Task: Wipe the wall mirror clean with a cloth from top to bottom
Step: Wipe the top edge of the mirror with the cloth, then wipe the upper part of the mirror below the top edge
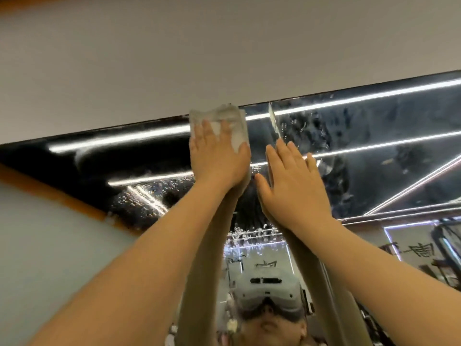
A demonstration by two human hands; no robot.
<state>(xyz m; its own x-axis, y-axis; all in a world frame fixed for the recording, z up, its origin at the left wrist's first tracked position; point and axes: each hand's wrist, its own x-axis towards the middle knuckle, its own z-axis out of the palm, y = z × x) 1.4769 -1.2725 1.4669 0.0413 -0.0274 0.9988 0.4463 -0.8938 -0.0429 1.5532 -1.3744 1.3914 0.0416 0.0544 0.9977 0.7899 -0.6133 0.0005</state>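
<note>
Here, the left hand (219,158) presses a pale cloth (224,123) flat against the mirror (349,136) at its top edge, just above the middle of the frame, fingers straight and spread over the fabric rather than curled round it. The right hand (294,181) rests open-palmed on the glass just beside it, holding nothing. With only flat pressure on the cloth it could slip free on the downstroke, and the bare right palm may leave fresh smears on the wet, spotted glass.

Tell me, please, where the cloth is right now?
In the head view the cloth lies flat against the mirror at its top edge, pressed under the left hand, just left of the right hand.
</note>
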